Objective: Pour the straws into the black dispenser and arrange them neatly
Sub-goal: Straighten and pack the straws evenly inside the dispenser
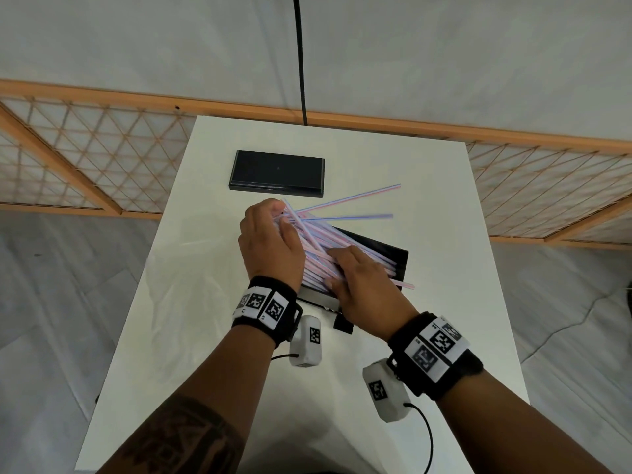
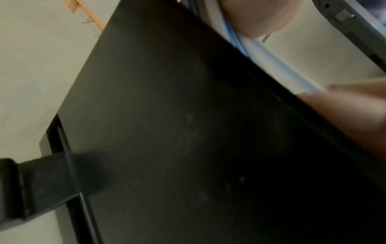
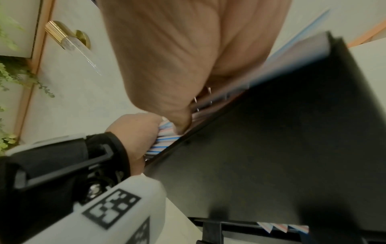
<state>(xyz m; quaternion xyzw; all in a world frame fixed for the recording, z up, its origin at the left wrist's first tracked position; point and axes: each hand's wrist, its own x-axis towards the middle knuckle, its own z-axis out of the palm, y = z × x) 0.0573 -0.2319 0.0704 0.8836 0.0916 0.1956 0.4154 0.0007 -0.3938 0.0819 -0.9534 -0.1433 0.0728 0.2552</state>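
Observation:
The black dispenser (image 1: 393, 254) stands open on the white table (image 1: 205, 268), skewed to the right. A bunch of pink, blue and white striped straws (image 1: 318, 241) lies across it; two straws (image 1: 345, 217) fan out far right, one end pokes past its right rim. My left hand (image 1: 270, 234) curls round the bunch's left ends. My right hand (image 1: 359, 278) lies over the bunch near the front wall, fingers on top, thumb at the near side. The right wrist view shows the dispenser (image 3: 271, 148), the gripped straws (image 3: 165, 143) and straw ends (image 3: 282, 228) in its bottom slot.
A flat black lid (image 1: 277, 172) lies at the back of the table, apart from the hands. A black cable (image 1: 301, 63) hangs down behind the table. A wooden lattice rail (image 1: 102, 159) runs along the floor beyond. The dispenser's dark wall (image 2: 188, 132) fills the left wrist view.

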